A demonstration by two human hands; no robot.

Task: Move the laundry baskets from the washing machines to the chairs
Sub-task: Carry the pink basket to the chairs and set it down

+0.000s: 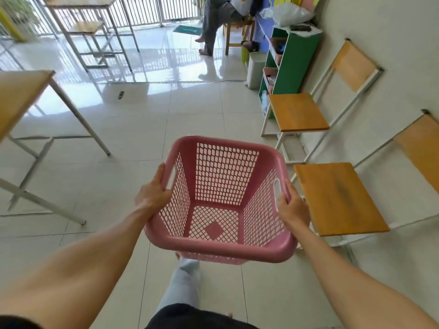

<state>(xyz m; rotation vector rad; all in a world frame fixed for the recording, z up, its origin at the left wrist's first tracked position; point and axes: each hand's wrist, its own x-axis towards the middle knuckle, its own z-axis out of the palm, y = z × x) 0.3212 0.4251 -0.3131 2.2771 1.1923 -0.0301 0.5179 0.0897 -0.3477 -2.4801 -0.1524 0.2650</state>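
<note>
An empty pink laundry basket [221,248] with perforated walls hangs in the air in front of me, above the tiled floor. My left hand [153,195] grips its left handle rim. My right hand [293,207] grips its right handle rim. Two chairs with wooden seats stand along the right wall: the near chair [337,198] is just right of the basket, and the far chair [298,111] stands behind it. Both seats are bare. No washing machine is in view.
A wooden table with metal legs [21,96] stands at the left, another table [80,27] farther back. A green shelf unit [297,58] and a grey bin [255,70] line the right wall. A person sits on a chair [235,32] at the back.
</note>
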